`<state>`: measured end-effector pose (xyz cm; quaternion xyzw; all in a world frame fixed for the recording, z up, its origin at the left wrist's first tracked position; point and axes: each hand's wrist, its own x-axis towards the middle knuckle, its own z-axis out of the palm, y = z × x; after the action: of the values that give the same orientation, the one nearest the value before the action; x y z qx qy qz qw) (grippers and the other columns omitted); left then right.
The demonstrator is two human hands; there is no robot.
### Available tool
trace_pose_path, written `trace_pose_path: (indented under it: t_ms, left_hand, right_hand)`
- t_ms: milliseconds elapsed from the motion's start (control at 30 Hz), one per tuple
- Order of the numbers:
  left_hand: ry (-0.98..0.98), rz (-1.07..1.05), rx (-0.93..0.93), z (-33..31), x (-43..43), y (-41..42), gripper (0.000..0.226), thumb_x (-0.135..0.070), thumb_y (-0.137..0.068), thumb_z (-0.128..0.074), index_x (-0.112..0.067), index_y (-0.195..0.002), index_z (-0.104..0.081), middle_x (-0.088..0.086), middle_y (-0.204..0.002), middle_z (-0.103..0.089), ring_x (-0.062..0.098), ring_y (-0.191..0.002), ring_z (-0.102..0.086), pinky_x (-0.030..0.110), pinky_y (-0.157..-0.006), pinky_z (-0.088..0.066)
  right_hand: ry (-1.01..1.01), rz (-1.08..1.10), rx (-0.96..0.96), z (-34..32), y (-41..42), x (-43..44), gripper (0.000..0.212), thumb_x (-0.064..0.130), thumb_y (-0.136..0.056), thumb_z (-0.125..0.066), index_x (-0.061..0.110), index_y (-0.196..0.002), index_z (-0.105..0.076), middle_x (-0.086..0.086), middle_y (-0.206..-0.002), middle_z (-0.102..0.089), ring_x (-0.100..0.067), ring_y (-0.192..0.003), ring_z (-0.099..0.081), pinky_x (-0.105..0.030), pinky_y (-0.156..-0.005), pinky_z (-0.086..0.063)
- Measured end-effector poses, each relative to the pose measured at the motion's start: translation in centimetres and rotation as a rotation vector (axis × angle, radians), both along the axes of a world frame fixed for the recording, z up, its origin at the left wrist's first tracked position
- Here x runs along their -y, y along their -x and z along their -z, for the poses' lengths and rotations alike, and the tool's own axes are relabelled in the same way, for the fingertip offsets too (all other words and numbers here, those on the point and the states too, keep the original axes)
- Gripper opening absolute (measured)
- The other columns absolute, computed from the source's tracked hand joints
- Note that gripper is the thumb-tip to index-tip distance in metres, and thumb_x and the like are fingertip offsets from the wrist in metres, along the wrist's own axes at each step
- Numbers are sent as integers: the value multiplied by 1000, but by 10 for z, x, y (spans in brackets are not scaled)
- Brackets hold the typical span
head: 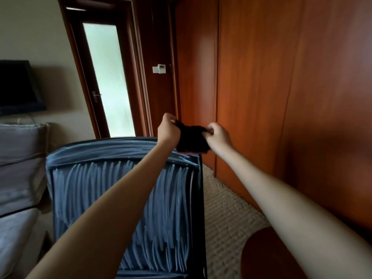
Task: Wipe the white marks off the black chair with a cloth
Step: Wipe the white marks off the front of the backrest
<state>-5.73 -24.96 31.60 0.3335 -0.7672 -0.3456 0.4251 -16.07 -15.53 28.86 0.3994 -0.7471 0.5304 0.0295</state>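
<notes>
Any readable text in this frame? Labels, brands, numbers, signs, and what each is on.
No legible text anywhere in the head view.
wall control panel: may carry a display or print, too small and blurred to read.
black chair: the white marks are scribbled strokes, not writing.
dark cloth: no label visible.
dark screen: no logo visible.

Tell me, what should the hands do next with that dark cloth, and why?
Probably lower the cloth onto the top edge of the chair and start rubbing. The left hand and right hand both pinch it in the air, off the chair, and white marks cover the black surface.
</notes>
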Motion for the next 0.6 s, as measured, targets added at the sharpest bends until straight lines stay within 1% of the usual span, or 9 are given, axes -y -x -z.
trace_pose_path:
  t_ms: [67,133,200,233,300,367,400,467,600]
  left_hand:
    - [120,-77,40,2,-2,2,36,4,-88,-33,-7,-118,-52,11,-109,-53,19,-91,-47,28,-77,-36]
    - [390,-144,130,10,-1,8,35,0,-89,-37,-8,-118,-55,13,-119,-53,27,-102,-50,35,-87,-39]
    - [608,8,318,25,3,19,31,-12,-94,-37,-9,-118,-56,13,-120,-56,32,-110,-52,42,-93,-42]
    - [614,117,416,31,5,24,31,-18,-97,-35,-10,-120,-54,13,-120,-57,32,-111,-53,43,-94,-42]
    - [631,194,571,42,10,29,36,-25,-99,-32,-11,-129,-47,12,-125,-56,32,-116,-52,42,-98,-40]
    - [812,123,675,54,15,29,49,-34,-99,-27,-10,-141,-35,10,-134,-50,29,-123,-47,38,-103,-32]
    - [915,82,736,59,15,26,57,-40,-98,-19,-9,-144,-31,9,-135,-49,28,-123,-47,37,-104,-30]
    - [1035,48,767,66,19,25,71,-47,-91,-6,-8,-141,-37,9,-128,-54,28,-115,-51,38,-99,-35]
    - [1207,84,676,68,36,26,60,-50,-93,-15,-17,-124,-55,6,-109,-61,26,-97,-58,38,-85,-43]
  right_hand:
    - [32,-25,43,2,2,7,10,11,-91,-57,11,-101,-59,1,-94,-55,-12,-86,-49,-12,-53,-33]
    - [58,-39,73,2,0,13,13,11,-89,-60,9,-102,-63,1,-92,-57,-13,-86,-51,-17,-61,-35]
    - [43,-35,48,6,1,19,6,10,-88,-58,9,-91,-63,0,-84,-60,-15,-80,-52,-19,-54,-33]
    - [26,-24,29,9,1,22,7,8,-88,-55,8,-87,-62,-2,-81,-61,-17,-78,-52,-19,-51,-33]
    - [11,-11,68,19,7,25,12,8,-89,-53,6,-89,-65,-6,-86,-66,-18,-78,-55,-22,-58,-38]
    - [38,-33,167,29,15,28,15,13,-92,-53,8,-97,-66,-6,-97,-68,-18,-87,-60,-26,-72,-46]
    - [51,-52,242,34,17,30,20,16,-94,-51,9,-106,-65,-6,-106,-67,-20,-95,-61,-29,-81,-49]
    - [57,-76,397,45,15,32,29,22,-99,-44,11,-121,-60,-6,-124,-61,-23,-111,-58,-32,-94,-46]
    - [169,-99,615,68,8,37,35,36,-100,-39,13,-107,-64,-11,-114,-65,-29,-107,-61,-44,-97,-48]
